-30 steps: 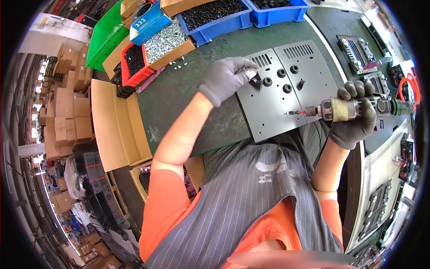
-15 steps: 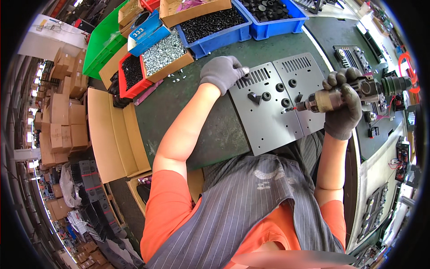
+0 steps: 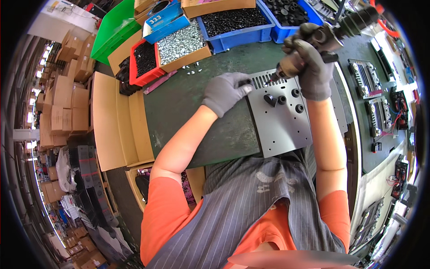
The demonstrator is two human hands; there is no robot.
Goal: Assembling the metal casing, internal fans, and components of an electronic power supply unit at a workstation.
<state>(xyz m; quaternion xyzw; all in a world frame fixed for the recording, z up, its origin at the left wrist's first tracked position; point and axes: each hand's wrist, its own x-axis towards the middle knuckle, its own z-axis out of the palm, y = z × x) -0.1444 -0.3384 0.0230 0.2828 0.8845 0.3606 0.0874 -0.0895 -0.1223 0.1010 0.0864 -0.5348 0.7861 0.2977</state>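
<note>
My left hand (image 3: 224, 94), in a grey glove, pinches a small black rubber foot (image 3: 244, 83) at the far left corner of a dark grey slotted metal plate (image 3: 286, 130). In my gloved right hand (image 3: 310, 65) is a power screwdriver (image 3: 291, 65), tilted, its tip pointing down-left over the plate's slots. Whether the tip touches anything, I cannot tell. Several round black rubber feet (image 3: 299, 108) lie on the plate, and one beside them (image 3: 270, 99) is tipped on its side. A second plate (image 3: 339, 112) lies to the right, partly behind my right arm.
Beyond my hands stand a blue bin of black screws (image 3: 237, 42), a carton of silver screws (image 3: 181, 45), a red bin (image 3: 145, 58) and a blue bin of black rubber parts (image 3: 286, 15). An open cardboard box (image 3: 118, 121) is at the left. Metal assemblies (image 3: 365, 78) lie at the right.
My right hand has carried the screwdriver up and left, from the middle of the plates to the slots near my left hand. My left hand stays at the plate's corner. The view has shifted slightly.
</note>
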